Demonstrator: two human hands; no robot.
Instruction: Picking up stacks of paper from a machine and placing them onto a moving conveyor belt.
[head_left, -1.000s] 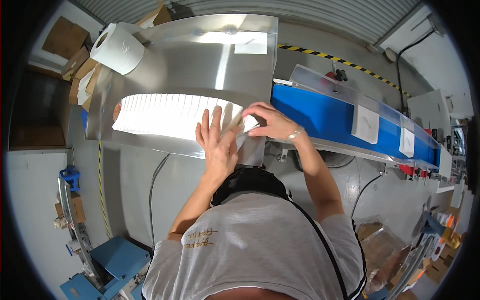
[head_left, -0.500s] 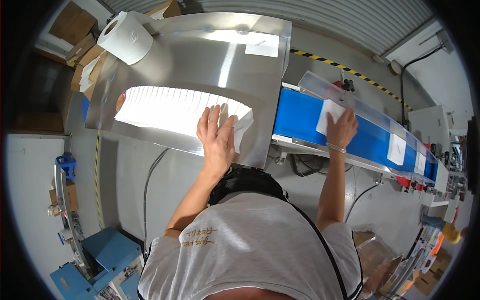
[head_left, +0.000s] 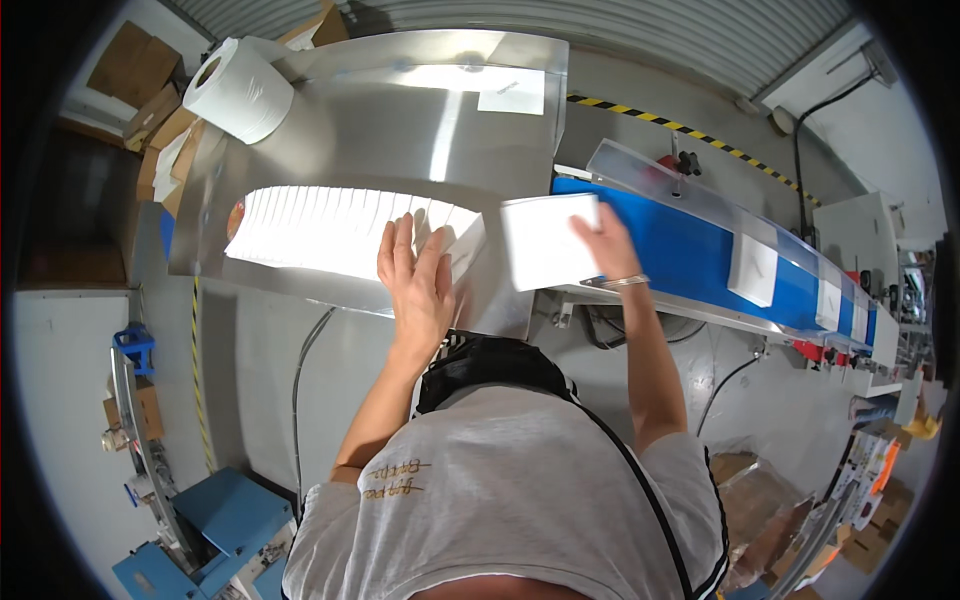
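White packets [head_left: 320, 228] stand on edge in a tight, slightly curved row in front of the person, within reach of both hands. Nearest is the person's own pale shirt [head_left: 540, 490], with a black cloth item [head_left: 490, 370] at the waist just beyond it.

Past that, the left hand [head_left: 418, 285] lies over the right part of the row, its fingers a little spread and their tips touching the packets. To its right, the right hand [head_left: 608, 245] grips a single packet [head_left: 545, 245] by its right side, thumb across the upper face; blur and the packet hide the other fingers, so I cannot tell how they are set. This packet is flat, by the gap between the metal table [head_left: 370, 140] and the blue belt [head_left: 680, 240]. A thin band [head_left: 615, 282] circles the right wrist.

Farther along the belt, three more packets lie spaced apart, beside a clear guard [head_left: 650, 170] on its far edge. Toward the back of the table, a big white roll [head_left: 250, 100] sits at the left and a sheet of paper [head_left: 512, 93] at the right. Beyond run striped floor tape [head_left: 690, 132] and a ridged grey wall [head_left: 560, 30].
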